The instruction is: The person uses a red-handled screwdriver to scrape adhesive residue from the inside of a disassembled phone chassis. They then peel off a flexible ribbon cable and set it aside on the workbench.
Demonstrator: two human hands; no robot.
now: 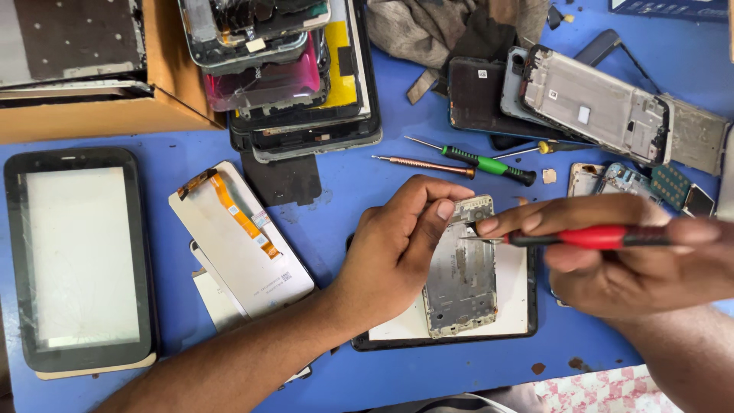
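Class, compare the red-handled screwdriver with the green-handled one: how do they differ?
The red-handled screwdriver is gripped in the right hand, tip at the phone frame; the green-handled screwdriver lies loose on the blue table. Handle colours differ: red against green and black. Both are slim precision screwdrivers.

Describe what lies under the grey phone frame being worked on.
The phone frame rests on a black-edged panel with a pale face, lying on the blue table. The left hand covers the panel's left part.

A black-framed tablet screen (80, 260) lies far left of the cardboard box's (92, 115) lower edge; a white display panel (241, 241) (orange ribbon attached) lies right of the tablet.
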